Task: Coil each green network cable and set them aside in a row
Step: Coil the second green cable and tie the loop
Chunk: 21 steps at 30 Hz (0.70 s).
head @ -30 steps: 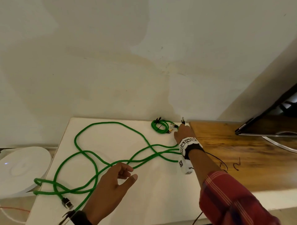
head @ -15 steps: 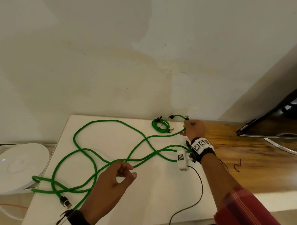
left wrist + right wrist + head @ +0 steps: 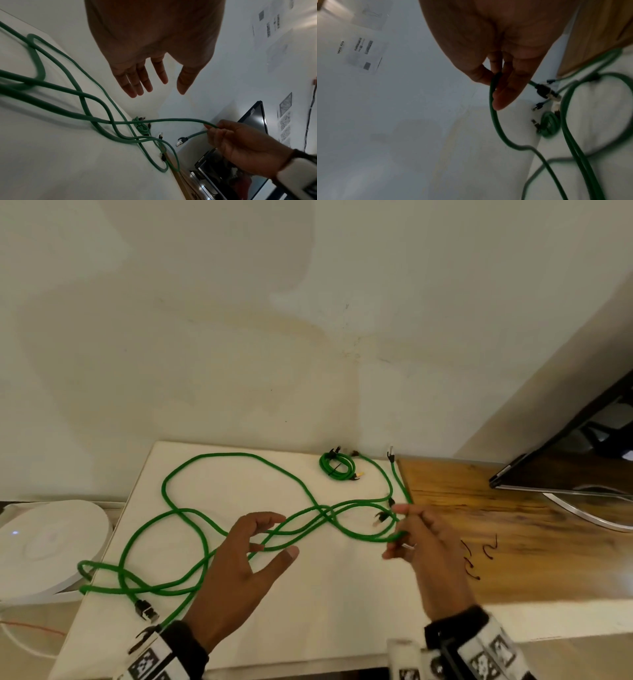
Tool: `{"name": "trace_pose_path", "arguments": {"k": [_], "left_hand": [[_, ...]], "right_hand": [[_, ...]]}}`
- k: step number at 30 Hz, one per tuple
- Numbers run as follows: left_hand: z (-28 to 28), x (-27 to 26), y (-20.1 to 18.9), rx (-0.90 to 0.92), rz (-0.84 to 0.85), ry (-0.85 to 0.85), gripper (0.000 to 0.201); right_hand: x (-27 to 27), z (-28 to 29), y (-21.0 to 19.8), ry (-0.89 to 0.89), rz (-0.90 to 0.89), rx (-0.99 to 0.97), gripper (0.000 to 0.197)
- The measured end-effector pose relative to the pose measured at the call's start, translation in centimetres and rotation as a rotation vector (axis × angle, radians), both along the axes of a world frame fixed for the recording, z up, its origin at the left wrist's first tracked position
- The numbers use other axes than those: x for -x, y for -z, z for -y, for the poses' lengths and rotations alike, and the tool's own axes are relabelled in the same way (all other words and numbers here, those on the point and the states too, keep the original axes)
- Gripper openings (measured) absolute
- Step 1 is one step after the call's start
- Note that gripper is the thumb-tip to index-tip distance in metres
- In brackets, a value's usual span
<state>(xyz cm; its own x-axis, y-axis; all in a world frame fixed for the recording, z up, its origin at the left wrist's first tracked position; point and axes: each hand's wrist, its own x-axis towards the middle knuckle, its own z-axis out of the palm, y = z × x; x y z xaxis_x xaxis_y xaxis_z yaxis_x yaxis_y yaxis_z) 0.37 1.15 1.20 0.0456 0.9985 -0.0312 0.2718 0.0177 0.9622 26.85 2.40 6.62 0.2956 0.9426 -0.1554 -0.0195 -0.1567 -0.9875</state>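
Right hand (image 3: 423, 537) pinches the loose cable (image 3: 219, 455) near its plug; left hand (image 3: 239, 563) hovers spread. Coil (image 3: 337, 467) at twelve o'clock on the table (image 3: 342, 611).

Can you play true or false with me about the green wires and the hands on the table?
1. The right hand pinches a green cable. True.
2. The left hand grips a cable tightly. False: its fingers are spread and hold nothing; it hovers above the loose cables.
3. One small coiled cable already lies near the wall. True.
4. All the cables are coiled. False: long loose cables sprawl in loops across the white tabletop.
5. A black plug lies on the tabletop near the left wrist. True.
6. The loose cables lie on the wooden surface. False: they lie on the white tabletop.
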Motion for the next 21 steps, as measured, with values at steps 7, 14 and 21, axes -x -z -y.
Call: {"name": "trace_pose_path", "arguments": {"k": [7, 14, 21], "left_hand": [[0.6, -0.2, -0.5, -0.277, -0.193, 0.361, 0.023], [-0.2, 1.1, -1.2, -0.335, 0.03, 0.085, 0.041], [-0.3, 0.8, -1.3, -0.336, -0.012, 0.016, 0.025]], "right_hand": [[6.1, 2.6, -0.8, -0.302, -0.165, -0.072, 0.025], [4.6, 1.3, 1.0, -0.415, 0.582, -0.42, 0.014], [6.0, 0.6, 3.3, -0.574, 0.186, -0.204, 0.032]]}}
